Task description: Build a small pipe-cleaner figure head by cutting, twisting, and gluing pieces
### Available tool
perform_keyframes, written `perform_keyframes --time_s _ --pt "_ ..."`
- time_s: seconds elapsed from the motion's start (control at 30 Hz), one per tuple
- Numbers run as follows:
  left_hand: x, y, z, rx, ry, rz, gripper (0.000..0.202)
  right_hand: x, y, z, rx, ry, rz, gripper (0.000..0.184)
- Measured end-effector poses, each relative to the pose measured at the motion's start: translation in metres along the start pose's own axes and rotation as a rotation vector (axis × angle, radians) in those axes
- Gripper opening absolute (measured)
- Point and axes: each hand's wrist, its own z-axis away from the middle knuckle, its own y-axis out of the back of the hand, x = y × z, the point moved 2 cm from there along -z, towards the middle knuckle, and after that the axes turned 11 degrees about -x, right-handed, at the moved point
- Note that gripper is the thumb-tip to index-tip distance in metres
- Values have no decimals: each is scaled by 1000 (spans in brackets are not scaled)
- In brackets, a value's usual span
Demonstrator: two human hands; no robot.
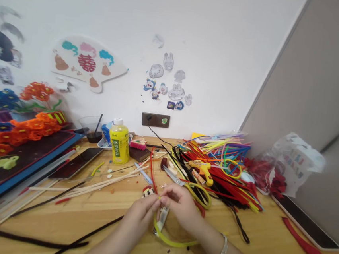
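My left hand (142, 211) and my right hand (181, 208) meet at the middle of the table, fingertips pinched together. A yellow pipe cleaner (173, 242) runs from between them, curving down and right under my right wrist. A red pipe cleaner (152, 169) rises behind the fingertips; I cannot tell whether it is held. Beneath the hands lies a white-handled object (163, 218), partly covered. Just behind my left fingers is a small red, white and black figure (148, 191). Scissors with yellow handles (200, 197) rest beyond my right hand.
Loose pipe cleaners (229, 188) are heaped at the back right, with a yellow glue gun (204, 171) on them. A yellow-filled bottle (120, 142) and a cup of dark drink (92, 131) stand at the back. Orange fuzzy flowers (34, 132) lie left; a phone (307, 224) lies right.
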Motion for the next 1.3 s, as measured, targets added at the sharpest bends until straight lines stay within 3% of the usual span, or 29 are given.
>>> perform_keyframes --time_s 0.23,0.43,0.6,0.9,1.3 --pt "-16 -15 0 -75 168 356 33 2 6 -3 -75 -82 -93 21" --pt "-25 -12 -3 55 199 438 35 2 5 -5 -89 -104 -133 28" --pt "-19 -8 -2 112 211 444 30 0 6 -5 -85 -139 -150 29" --pt "-11 -1 -5 85 247 437 28 2 10 -5 -145 -101 -102 19" --pt "-10 -1 -3 78 224 378 29 -4 3 -3 -49 -20 -59 16"
